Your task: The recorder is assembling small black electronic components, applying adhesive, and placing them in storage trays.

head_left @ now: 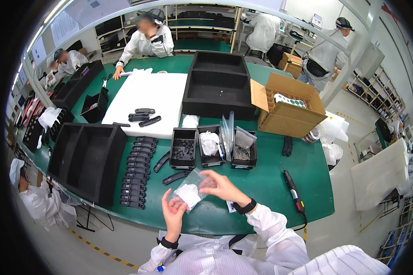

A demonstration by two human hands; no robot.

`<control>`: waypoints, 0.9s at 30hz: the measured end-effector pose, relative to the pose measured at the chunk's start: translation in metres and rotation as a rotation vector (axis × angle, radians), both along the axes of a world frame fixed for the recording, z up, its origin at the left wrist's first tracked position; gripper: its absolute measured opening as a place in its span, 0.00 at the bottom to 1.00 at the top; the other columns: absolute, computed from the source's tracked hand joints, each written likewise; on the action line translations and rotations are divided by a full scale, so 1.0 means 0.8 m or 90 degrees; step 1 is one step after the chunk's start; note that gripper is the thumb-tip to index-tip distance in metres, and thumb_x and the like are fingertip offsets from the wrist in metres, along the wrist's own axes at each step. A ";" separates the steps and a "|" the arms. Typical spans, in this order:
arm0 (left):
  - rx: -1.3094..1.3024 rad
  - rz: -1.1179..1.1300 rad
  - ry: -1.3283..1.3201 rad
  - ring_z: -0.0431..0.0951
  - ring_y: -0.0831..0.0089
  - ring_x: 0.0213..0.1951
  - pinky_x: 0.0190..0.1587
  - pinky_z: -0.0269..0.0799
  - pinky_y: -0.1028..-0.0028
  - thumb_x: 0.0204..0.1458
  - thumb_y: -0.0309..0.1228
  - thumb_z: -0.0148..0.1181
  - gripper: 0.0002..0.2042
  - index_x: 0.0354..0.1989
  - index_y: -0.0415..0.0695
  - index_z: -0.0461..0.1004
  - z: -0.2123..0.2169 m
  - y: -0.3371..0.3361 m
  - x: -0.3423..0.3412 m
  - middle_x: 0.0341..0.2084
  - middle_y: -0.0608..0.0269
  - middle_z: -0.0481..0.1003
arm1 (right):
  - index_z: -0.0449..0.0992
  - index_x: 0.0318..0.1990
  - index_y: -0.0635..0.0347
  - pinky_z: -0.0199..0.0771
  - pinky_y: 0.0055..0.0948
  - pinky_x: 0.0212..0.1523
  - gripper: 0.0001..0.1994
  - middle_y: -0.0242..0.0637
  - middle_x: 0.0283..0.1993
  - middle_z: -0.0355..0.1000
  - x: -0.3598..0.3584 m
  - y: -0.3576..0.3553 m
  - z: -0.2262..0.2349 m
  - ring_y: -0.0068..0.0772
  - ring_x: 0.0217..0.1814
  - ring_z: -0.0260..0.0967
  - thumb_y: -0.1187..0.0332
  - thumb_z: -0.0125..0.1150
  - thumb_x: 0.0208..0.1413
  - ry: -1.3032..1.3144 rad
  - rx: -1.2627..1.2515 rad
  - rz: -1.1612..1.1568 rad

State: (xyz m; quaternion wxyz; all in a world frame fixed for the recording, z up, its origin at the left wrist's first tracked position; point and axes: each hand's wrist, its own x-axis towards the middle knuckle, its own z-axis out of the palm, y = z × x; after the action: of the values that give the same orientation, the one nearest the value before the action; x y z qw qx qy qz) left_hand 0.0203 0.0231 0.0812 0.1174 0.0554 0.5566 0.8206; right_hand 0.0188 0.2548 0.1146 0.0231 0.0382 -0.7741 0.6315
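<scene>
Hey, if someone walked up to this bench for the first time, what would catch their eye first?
Probably the clear plastic bag with white contents, held between the left hand and right hand over the green table. Next, the neat column of black parts left of the hands, and the open cardboard box at the far right.

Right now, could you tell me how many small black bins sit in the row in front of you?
3, side by side on the green table: the left bin, the middle bin and the right bin. None looks hidden.
</scene>
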 end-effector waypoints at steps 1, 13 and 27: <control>0.005 -0.004 0.005 0.78 0.70 0.39 0.42 0.78 0.72 0.52 0.13 0.57 0.37 0.69 0.44 0.47 0.002 0.004 -0.002 0.43 0.55 0.69 | 0.74 0.50 0.62 0.72 0.23 0.29 0.16 0.33 0.33 0.78 0.002 0.002 0.004 0.20 0.30 0.73 0.69 0.66 0.56 -0.054 -0.037 0.005; -0.126 0.026 0.022 0.77 0.73 0.35 0.36 0.76 0.77 0.55 0.17 0.59 0.32 0.66 0.40 0.50 -0.029 -0.021 -0.011 0.46 0.54 0.69 | 0.72 0.44 0.68 0.74 0.35 0.40 0.08 0.47 0.41 0.74 -0.079 0.116 0.059 0.45 0.40 0.75 0.76 0.59 0.59 0.394 0.390 -0.645; -0.278 0.072 0.091 0.77 0.76 0.29 0.31 0.75 0.78 0.57 0.16 0.54 0.25 0.63 0.37 0.55 -0.068 -0.072 -0.012 0.40 0.57 0.72 | 0.69 0.52 0.68 0.71 0.41 0.50 0.28 0.52 0.43 0.72 -0.124 0.119 0.017 0.51 0.52 0.68 0.55 0.68 0.52 0.163 0.577 -0.328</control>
State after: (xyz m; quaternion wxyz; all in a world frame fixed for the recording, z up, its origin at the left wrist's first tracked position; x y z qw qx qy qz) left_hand 0.0106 -0.0342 0.0269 0.0408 0.0556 0.7302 0.6797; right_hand -0.0808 0.3504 0.1285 0.2526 -0.0705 -0.9444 0.1982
